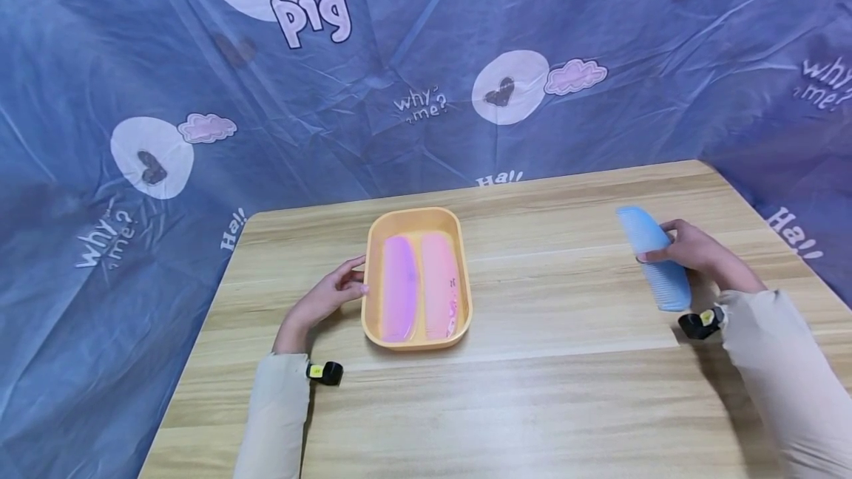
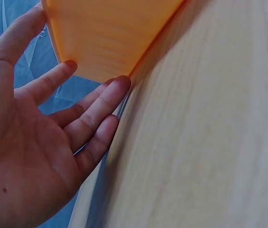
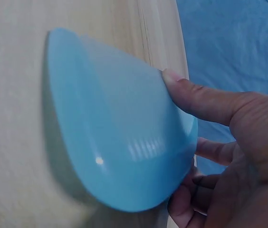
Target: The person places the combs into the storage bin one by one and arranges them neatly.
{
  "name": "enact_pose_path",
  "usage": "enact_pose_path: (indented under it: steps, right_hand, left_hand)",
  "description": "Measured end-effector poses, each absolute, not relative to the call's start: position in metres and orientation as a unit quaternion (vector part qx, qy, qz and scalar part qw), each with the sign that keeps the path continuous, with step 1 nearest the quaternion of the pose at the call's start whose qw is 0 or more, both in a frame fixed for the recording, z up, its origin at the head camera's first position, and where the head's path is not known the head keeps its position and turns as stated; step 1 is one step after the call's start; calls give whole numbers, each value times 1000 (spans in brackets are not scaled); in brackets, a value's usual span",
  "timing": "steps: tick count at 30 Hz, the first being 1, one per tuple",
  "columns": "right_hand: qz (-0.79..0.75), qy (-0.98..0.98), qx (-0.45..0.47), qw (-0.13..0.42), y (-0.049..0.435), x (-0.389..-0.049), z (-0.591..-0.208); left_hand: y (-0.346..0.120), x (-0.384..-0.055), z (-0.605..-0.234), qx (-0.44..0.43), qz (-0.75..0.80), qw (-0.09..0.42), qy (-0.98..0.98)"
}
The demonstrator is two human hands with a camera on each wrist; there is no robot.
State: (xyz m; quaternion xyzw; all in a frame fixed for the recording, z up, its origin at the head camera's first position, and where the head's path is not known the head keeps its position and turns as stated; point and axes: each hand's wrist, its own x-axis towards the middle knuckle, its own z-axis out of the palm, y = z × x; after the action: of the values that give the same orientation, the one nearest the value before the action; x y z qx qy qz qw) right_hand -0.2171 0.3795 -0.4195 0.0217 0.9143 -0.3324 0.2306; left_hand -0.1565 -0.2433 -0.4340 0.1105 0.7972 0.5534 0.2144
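Note:
A blue comb (image 1: 654, 259) is pinched between the thumb and fingers of my right hand (image 1: 699, 250), over the right part of the table. In the right wrist view the thumb lies along one edge of the comb (image 3: 119, 128), with the other fingers behind it. My left hand (image 1: 326, 298) is at the left side of an orange tray (image 1: 416, 346), its fingers extended and touching the wall. From the left wrist, the fingertips show right at the tray's side (image 2: 110, 38). Inside the tray lie a purple comb (image 1: 399, 287) and a pink comb (image 1: 438, 283), side by side lengthwise.
The wood-grain table (image 1: 532, 405) ends at a back edge against a blue printed cloth (image 1: 373, 131), which also hangs at both sides. Black wrist cameras sit by the left cuff (image 1: 279, 390) and the right cuff (image 1: 765, 331).

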Motion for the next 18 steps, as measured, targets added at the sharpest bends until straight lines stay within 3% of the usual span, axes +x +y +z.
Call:
enact_pose_path:
  steps: [18]
  right_hand:
    - [-372, 898, -12, 237, 401, -206, -413]
  left_hand:
    - [-242, -157, -436, 112, 555, 216, 795]
